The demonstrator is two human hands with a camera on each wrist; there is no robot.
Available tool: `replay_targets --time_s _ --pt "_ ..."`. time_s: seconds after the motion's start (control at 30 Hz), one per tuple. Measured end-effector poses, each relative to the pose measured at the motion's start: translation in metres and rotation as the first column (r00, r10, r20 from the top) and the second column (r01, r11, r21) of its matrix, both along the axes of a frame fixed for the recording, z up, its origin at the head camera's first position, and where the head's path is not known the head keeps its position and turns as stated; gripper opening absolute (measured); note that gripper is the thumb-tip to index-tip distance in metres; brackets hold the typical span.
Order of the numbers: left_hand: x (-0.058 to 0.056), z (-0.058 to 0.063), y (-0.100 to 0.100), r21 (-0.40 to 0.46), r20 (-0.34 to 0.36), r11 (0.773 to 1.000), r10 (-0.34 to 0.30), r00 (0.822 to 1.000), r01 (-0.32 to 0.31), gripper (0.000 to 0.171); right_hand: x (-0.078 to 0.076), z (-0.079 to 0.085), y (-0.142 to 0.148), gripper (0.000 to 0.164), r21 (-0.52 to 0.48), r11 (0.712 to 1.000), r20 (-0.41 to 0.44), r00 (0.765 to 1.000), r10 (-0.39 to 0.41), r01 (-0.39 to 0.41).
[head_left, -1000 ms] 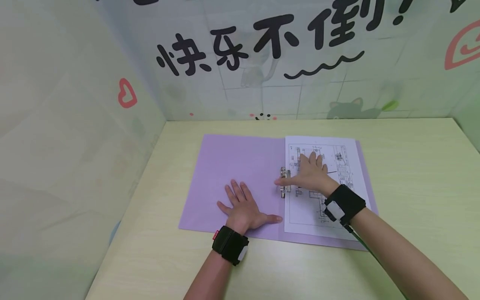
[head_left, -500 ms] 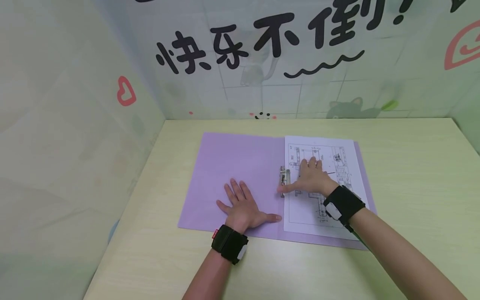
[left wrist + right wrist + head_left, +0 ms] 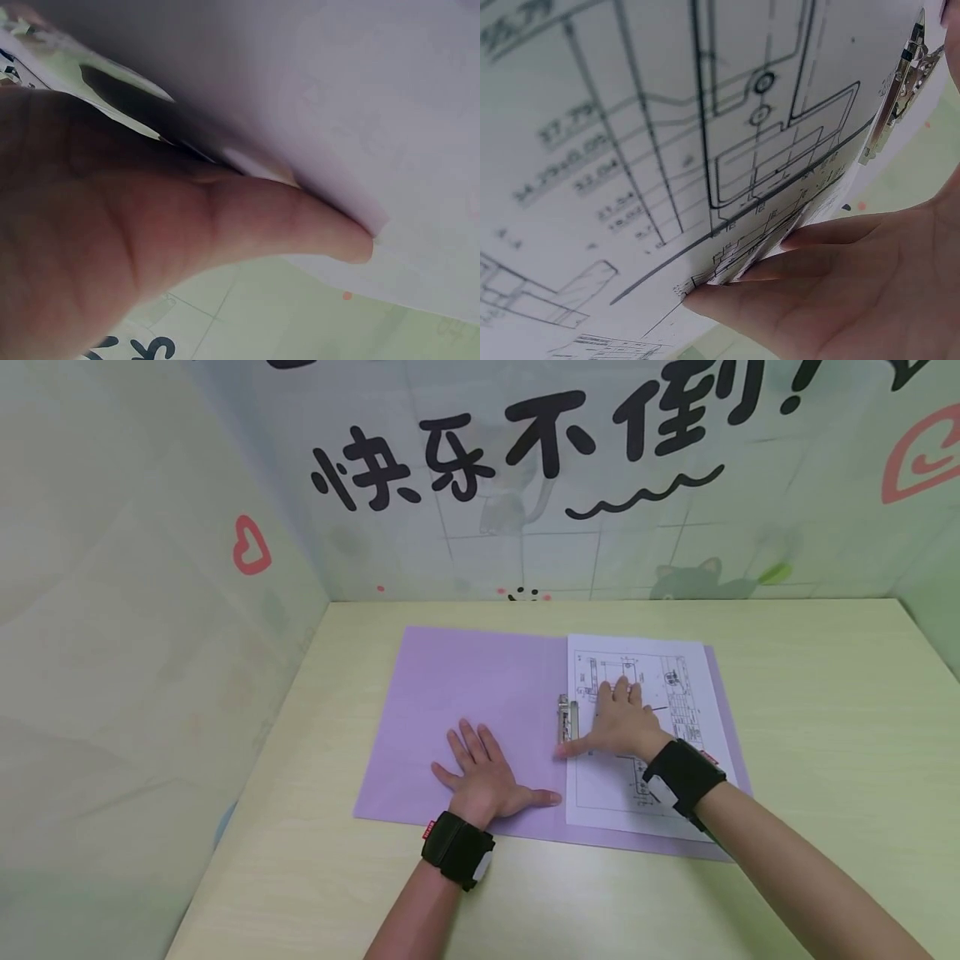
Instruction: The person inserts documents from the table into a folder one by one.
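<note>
A purple folder lies spread open on the table. On its right half rests a white sheet printed with a technical drawing, beside a metal clip near the fold. My left hand lies on the folder's bare left cover with fingers spread, its thumb pointing toward the fold. On the sheet my right hand rests with fingers extended, the thumb reaching to the lower end of the clip. In the right wrist view the fingertips touch the paper, and the metal clip shows at upper right.
The pale wooden table extends around the folder. A printed backdrop with black characters stands along the back edge, and another panel with a red heart closes the left side. Black bands wrap both wrists.
My right hand has slid a little toward me on the sheet, its thumb moving down along the clip. The left hand keeps its place on the cover.
</note>
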State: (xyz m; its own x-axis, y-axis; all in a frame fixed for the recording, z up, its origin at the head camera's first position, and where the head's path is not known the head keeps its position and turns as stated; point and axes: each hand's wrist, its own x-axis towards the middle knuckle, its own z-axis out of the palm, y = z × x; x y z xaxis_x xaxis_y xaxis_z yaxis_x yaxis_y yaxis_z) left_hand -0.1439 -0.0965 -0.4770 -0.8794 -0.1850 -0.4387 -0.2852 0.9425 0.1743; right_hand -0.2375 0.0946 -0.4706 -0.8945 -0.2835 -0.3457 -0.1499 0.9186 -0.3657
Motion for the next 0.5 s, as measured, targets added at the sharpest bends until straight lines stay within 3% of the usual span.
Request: replay_targets --time_s 0.5 --pt "0.0007 -0.0017 -0.0005 0.017 -0.014 1.000 -0.001 1.000 0.001 0.149 0.0069 -0.0061 -0.0026 0.142 0.016 1.000 -0.061 0.998 -0.001 0.002"
